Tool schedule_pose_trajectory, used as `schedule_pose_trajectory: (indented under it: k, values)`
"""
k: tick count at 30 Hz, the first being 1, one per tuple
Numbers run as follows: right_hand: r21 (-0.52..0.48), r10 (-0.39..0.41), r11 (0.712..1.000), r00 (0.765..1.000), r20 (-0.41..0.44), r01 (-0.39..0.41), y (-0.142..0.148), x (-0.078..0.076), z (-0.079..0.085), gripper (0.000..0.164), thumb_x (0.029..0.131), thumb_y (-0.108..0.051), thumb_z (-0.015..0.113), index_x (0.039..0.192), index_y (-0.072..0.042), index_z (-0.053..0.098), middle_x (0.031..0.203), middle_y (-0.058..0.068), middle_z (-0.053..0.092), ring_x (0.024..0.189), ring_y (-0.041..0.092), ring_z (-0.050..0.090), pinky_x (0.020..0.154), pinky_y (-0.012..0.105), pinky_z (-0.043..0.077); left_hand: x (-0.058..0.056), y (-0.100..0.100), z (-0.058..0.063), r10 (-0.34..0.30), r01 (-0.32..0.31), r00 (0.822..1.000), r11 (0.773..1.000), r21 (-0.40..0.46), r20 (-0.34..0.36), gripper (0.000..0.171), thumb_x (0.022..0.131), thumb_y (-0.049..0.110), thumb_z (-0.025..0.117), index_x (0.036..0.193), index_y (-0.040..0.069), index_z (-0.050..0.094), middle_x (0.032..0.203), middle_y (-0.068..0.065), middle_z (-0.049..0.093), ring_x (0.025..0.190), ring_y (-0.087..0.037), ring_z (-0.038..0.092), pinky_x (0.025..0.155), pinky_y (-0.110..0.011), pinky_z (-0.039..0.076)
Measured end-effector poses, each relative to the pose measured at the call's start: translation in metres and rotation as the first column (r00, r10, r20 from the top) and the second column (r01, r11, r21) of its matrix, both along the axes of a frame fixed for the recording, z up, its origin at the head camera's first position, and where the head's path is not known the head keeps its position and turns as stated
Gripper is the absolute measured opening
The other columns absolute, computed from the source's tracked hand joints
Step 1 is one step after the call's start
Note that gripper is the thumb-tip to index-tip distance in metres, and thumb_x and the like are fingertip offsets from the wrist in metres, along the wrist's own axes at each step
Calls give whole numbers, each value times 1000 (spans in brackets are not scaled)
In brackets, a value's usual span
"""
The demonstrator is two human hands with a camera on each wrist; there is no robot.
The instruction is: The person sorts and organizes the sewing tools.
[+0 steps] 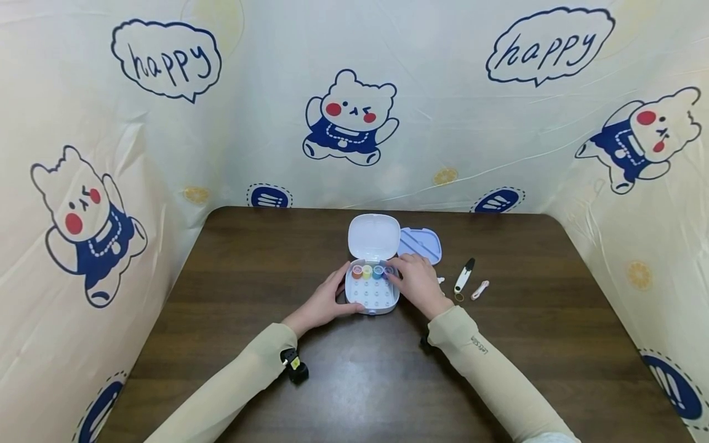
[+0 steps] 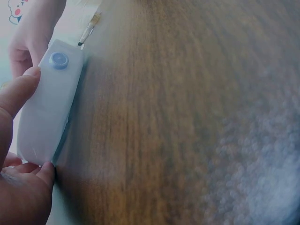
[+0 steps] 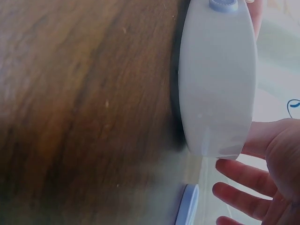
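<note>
A small white sewing case (image 1: 372,303) lies on the table with its lid (image 1: 373,236) raised at the back. Rows of short pegs fill its inside. Along the back row stand an orange thread spool (image 1: 357,271), a yellow one (image 1: 367,272) and a blue one (image 1: 378,271). My left hand (image 1: 325,300) grips the case, thumb along the front and fingers at the left side. My right hand (image 1: 419,282) reaches over the back right corner and pinches a purple thread spool (image 1: 388,271) in that row. Its other fingers (image 3: 246,178) spread outside the case wall.
Behind my right hand lies a lilac tray (image 1: 422,243), close to the lid. To the right are black-and-white thread snips (image 1: 464,275), a small gold ring (image 1: 459,297) and a small white tool (image 1: 480,290). A printed curtain (image 1: 432,123) hangs around the table's back and sides.
</note>
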State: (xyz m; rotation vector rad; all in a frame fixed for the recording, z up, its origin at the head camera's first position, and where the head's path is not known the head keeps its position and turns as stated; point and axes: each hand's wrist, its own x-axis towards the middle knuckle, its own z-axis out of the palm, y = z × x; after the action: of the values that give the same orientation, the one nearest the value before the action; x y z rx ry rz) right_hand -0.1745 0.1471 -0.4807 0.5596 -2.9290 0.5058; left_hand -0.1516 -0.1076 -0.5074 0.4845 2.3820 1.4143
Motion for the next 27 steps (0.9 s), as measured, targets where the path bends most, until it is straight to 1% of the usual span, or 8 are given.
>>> schedule_pose_trajectory:
  k: [9,18,22,27]
  values:
    - [-28,-16,999,998,60,18,-2,-2,-1,29,96,-27,78,123,-17,78,113,7,74,106,29,66,94,51,54,0,0,0,-3,3,1000,1000,-2,-6,110,88,28,87,167,5,14,169,-19,24,153,-30,33,121,-43,35]
    - [-40,-16,999,997,80,20,-1,-1,1,30,97,-28,77,125,-17,77,115,7,73,107,28,66,93,50,55,1,0,1,0,0,1000,1000,-7,-4,109,88,28,87,167,6,14,169,-19,24,153,-30,33,121,-43,35]
    - [-58,-10,998,998,70,15,2,1,3,31,97,-30,77,125,-18,77,116,6,74,108,28,67,91,49,57,1,0,1,2,-2,1000,1000,-4,-1,109,89,27,86,167,6,14,169,-19,23,153,-30,33,121,-43,35]
    - [-97,-22,995,1000,15,24,8,3,5,26,97,-28,76,120,-17,78,114,5,75,101,26,70,84,46,59,1,1,2,8,-8,1000,1000,-6,4,109,88,28,87,167,6,14,169,-18,24,153,-30,33,121,-44,35]
